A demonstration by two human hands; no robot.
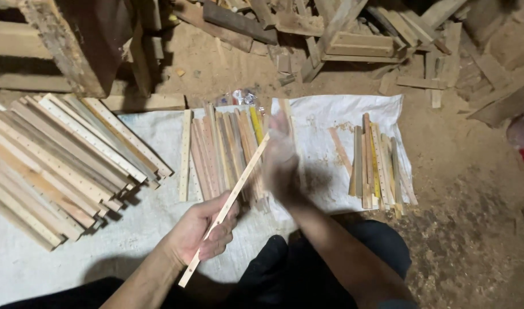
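Head view: left hand (pixel 203 233) clenched round lower part of long thin pale wooden slat (pixel 227 206), slat slanting up right toward blurred right hand (pixel 280 157). Right hand's grip cannot tell, motion blur. Beyond hands, middle bundle of reddish and pale wooden strips (pixel 224 150) on white woven sheet (pixel 325 114). Smaller strip bundle (pixel 376 166) right; big stack of long pale battens (pixel 62 166) left.

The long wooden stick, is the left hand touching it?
Touching. The head view shows the left hand with fingers wrapped around the long wooden stick near its lower end.
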